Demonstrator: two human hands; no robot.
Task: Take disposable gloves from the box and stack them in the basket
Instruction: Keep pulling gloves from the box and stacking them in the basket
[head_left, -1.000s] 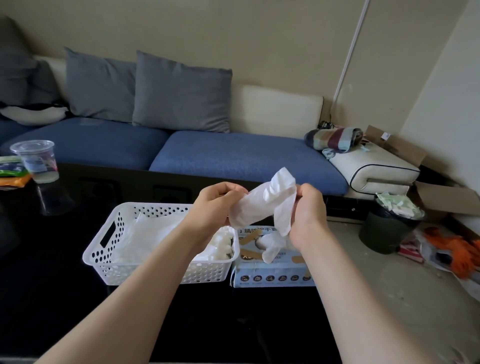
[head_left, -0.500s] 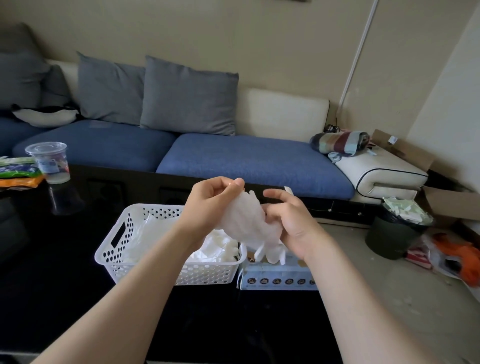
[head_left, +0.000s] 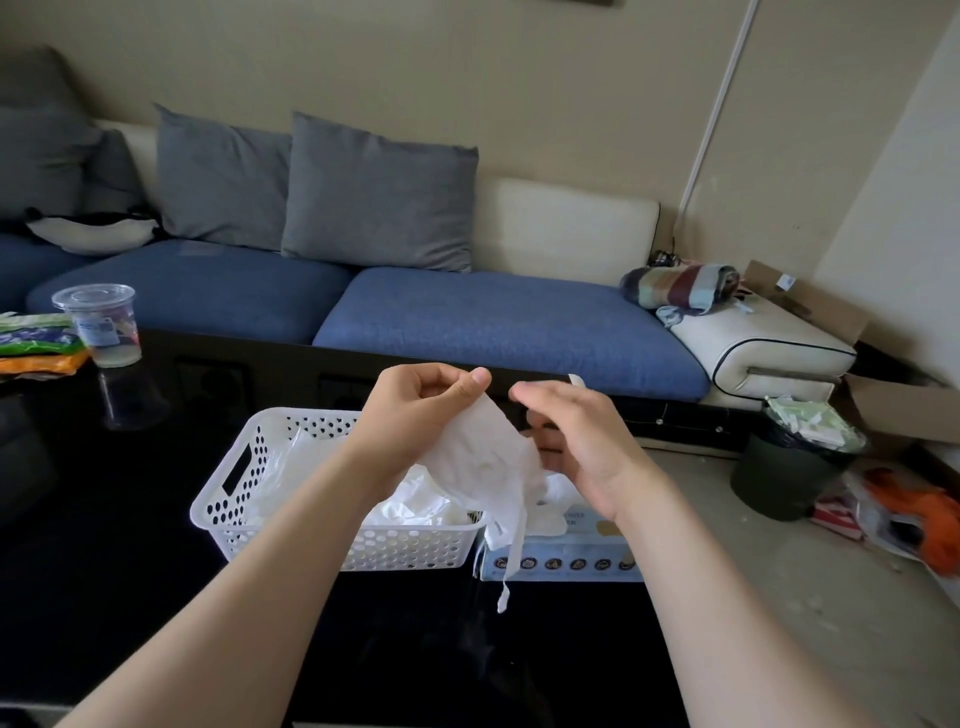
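The left hand (head_left: 415, 410) pinches a white glove (head_left: 483, 457) above the basket (head_left: 249, 499), while the right hand (head_left: 576, 441) hovers beside it with fingers loosely spread.

My left hand (head_left: 415, 410) pinches white glove (head_left: 478, 462) above basket (head_left: 249, 499); right hand (head_left: 576, 441) beside it, fingers loosely curled, grip unclear. Glove box (head_left: 561, 558) touching basket's right end, on black table (head_left: 104, 571).

A white glove (head_left: 480, 457) hangs above a white basket (head_left: 332, 540) pierced with round holes, on a glossy black desk (head_left: 104, 545). The box (head_left: 566, 556) is pale blue with a row of dark round icons. Blue sofa cushions (head_left: 498, 322), grey pillows (head_left: 379, 192).
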